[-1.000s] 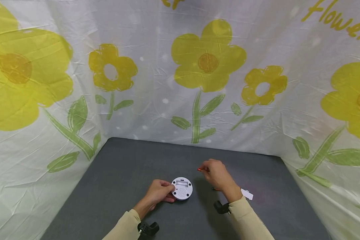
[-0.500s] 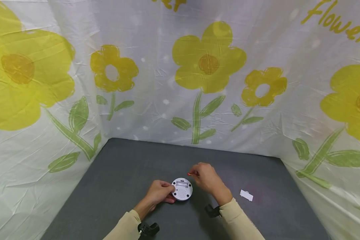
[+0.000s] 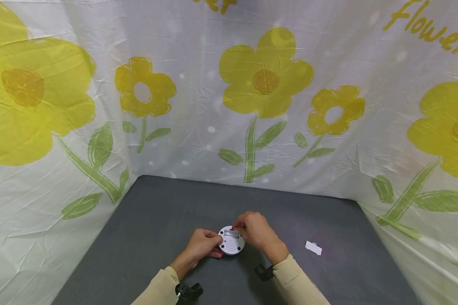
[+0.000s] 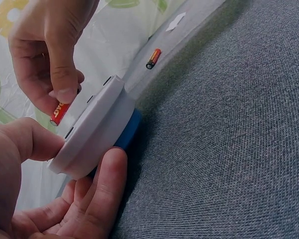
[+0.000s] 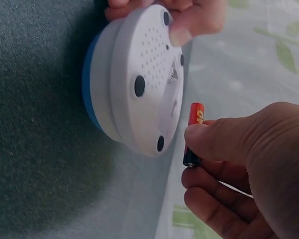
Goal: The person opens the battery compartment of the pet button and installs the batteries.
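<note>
A round white device (image 3: 232,245) with a blue base (image 4: 129,130) lies upside down, its speaker holes, dark feet and uncovered battery compartment (image 3: 231,234) facing up. My left hand (image 3: 203,243) grips its left edge, thumb on top and fingers below. Between thumb and fingers my right hand (image 3: 254,230) pinches a red and black battery (image 5: 194,134), just above the compartment and apart from it. In the left wrist view, a second battery (image 4: 153,59) lies on the table behind the device; in the head view the right arm seems to hide it.
The white battery cover (image 3: 313,248) lies on the dark grey table (image 3: 168,199) to the right. A white cloth with yellow flowers (image 3: 198,140) hangs around the back and sides of the table.
My right hand has moved left and nearer to me, bringing the pinched battery from right of the device to over its compartment. The left hand and device have stayed in place.
</note>
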Action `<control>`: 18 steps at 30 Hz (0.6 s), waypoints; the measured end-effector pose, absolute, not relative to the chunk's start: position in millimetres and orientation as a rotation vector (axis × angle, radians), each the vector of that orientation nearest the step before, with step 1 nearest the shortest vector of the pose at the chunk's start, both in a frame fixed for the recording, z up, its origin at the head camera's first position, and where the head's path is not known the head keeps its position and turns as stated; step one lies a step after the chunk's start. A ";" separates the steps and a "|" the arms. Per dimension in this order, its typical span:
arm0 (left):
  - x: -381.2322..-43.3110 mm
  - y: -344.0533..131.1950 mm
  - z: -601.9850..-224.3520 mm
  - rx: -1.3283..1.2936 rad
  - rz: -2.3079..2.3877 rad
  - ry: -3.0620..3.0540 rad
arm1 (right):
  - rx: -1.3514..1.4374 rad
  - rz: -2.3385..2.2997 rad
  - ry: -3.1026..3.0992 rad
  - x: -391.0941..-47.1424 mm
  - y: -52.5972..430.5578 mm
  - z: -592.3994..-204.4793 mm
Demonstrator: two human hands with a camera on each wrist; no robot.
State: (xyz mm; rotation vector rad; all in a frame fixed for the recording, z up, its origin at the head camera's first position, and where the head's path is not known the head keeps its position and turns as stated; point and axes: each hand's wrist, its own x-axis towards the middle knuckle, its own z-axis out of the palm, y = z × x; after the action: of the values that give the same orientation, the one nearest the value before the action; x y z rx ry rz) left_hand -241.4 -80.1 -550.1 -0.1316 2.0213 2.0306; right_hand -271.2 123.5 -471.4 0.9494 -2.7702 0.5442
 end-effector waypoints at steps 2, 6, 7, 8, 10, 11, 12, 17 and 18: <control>-242.0 -80.4 -550.8 -0.128 2.039 2.015 | 0.956 0.542 -2.776 -270.7 122.4 -472.1; -242.6 -80.3 -551.8 -0.125 2.046 2.009 | 0.946 0.510 -2.812 -270.0 120.3 -474.3; -242.6 -80.2 -551.8 -0.126 2.045 2.010 | 0.942 0.499 -2.822 -270.0 119.7 -475.1; -242.6 -80.2 -551.9 -0.128 2.044 2.012 | 0.932 0.488 -2.832 -269.9 119.2 -476.1; -242.4 -80.0 -551.4 -0.132 2.042 2.013 | 0.925 0.467 -2.840 -269.7 118.0 -477.7; -242.2 -80.0 -551.2 -0.136 2.040 2.016 | 0.923 0.462 -2.841 -269.6 117.4 -478.6; -242.0 -80.0 -550.9 -0.139 2.037 2.019 | 0.923 0.458 -2.839 -269.4 116.7 -479.2; -241.1 -79.9 -549.6 -0.138 2.024 2.036 | 0.923 0.437 -2.823 -267.8 113.2 -481.5; -241.0 -79.9 -549.6 -0.134 2.023 2.039 | 0.921 0.427 -2.817 -267.6 112.4 -482.0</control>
State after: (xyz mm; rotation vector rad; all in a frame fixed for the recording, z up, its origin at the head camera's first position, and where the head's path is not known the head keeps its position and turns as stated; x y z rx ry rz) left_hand -241.0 -79.9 -549.6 -0.1343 2.0390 2.0232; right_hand -267.6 112.4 -482.0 0.9209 -2.8175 0.4272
